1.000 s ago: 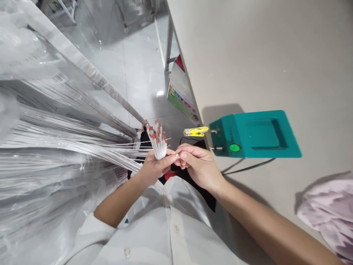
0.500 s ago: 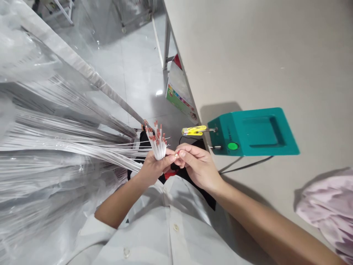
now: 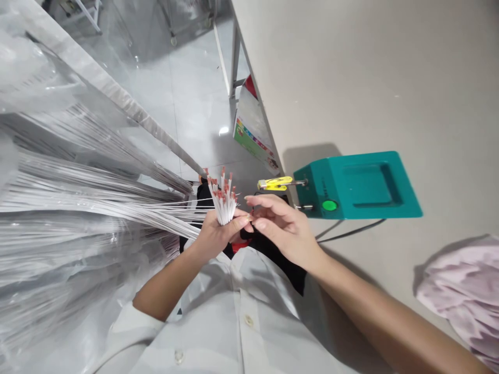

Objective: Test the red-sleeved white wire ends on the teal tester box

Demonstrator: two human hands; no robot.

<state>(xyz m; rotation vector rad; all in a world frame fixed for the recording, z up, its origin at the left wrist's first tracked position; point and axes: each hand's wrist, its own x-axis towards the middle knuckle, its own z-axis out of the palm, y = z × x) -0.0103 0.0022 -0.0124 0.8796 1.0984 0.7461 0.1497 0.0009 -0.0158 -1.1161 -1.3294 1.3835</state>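
My left hand (image 3: 214, 234) is closed around a bundle of thin white wires (image 3: 225, 210), whose reddish, copper-like tips point up and away from me. Its thumb and forefinger pinch together at the right of the bundle, where a tiny reddish end shows; I cannot make out its details. Close beside those fingertips is my right hand (image 3: 286, 228), its thumb and forefinger parted, with nothing plainly held between them. Beyond it on the table sits a teal device (image 3: 358, 184) with a green button, and a yellow clip (image 3: 275, 183) is attached to one of its metal posts.
Long white wires (image 3: 97, 192) under clear plastic fill the left side, along a plastic-wrapped rail (image 3: 117, 98). The pale table (image 3: 370, 78) spans the right. A pink cloth (image 3: 460, 291) lies at its near right. Below the table edge stands a printed carton (image 3: 253, 132).
My right thumb and forefinger have come apart from their pinch at the left fingertips, and the hand has shifted slightly right. The left hand still grips the wires.
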